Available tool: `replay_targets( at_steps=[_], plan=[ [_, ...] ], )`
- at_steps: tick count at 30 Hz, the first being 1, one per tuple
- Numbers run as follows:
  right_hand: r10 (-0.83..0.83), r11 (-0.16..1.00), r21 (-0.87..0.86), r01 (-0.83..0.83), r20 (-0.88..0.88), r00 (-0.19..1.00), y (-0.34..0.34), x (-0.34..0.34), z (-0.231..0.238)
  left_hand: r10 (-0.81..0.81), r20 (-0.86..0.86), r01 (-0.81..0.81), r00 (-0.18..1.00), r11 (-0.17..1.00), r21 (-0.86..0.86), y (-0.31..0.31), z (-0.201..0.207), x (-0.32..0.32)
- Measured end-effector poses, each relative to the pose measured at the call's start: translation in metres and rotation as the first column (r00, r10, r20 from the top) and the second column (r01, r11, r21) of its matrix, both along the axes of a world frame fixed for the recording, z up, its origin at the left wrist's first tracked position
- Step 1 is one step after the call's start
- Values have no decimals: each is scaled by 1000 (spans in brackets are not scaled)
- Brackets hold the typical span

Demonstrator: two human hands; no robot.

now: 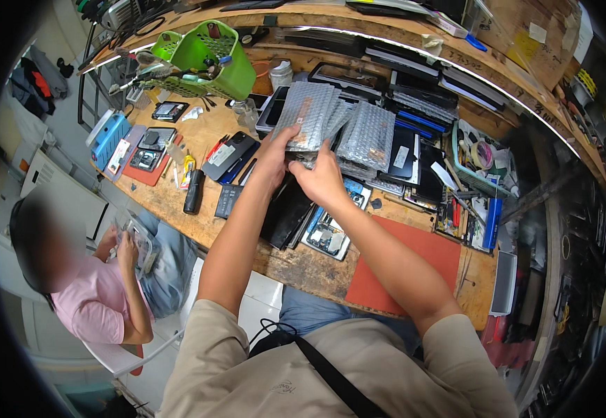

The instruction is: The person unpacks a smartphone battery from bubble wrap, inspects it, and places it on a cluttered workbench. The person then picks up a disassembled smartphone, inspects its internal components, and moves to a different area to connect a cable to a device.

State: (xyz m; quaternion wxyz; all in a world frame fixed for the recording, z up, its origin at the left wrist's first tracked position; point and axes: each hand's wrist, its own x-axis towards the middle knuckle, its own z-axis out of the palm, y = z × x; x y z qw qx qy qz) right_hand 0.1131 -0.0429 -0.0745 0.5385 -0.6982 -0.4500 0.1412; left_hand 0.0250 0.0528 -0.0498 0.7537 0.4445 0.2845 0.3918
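Both arms reach to the back of the workbench. My left hand is closed on the near left edge of a flat bubble-wrapped package, its thumb lying on top. Close beside it, my right hand is closed at the package's near right corner, with the thumb up; its other fingers are partly hidden underneath. A second bubble-wrapped package lies just to the right, on a pile of flat devices. Below my forearms are a black flat panel and an opened tablet with its inner parts showing.
A green basket of tools stands at back left. Opened phones, a black cylinder and dark panels lie left. An orange mat and tool bin are right. A seated person holds a clear container.
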Motion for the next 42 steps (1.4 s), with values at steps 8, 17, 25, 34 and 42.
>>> replay_targets(
  at_steps=[8,17,25,34,42],
  plan=[
    [70,997,-38,-71,-46,997,2,13,-28,122,-109,-85,987,951,296,12,-26,32],
    [325,943,-101,-318,71,943,-88,13,24,386,-493,-48,780,822,567,0,-42,37],
    [-284,941,-118,317,231,930,-94,128,10,369,-612,121,700,783,611,-3,-39,24],
    [-122,928,-294,231,347,930,-46,99,20,531,-509,25,677,675,737,-5,-27,17],
    [-46,999,25,41,255,966,-143,108,16,748,-313,-100,586,450,887,65,-22,-30]
  ],
)
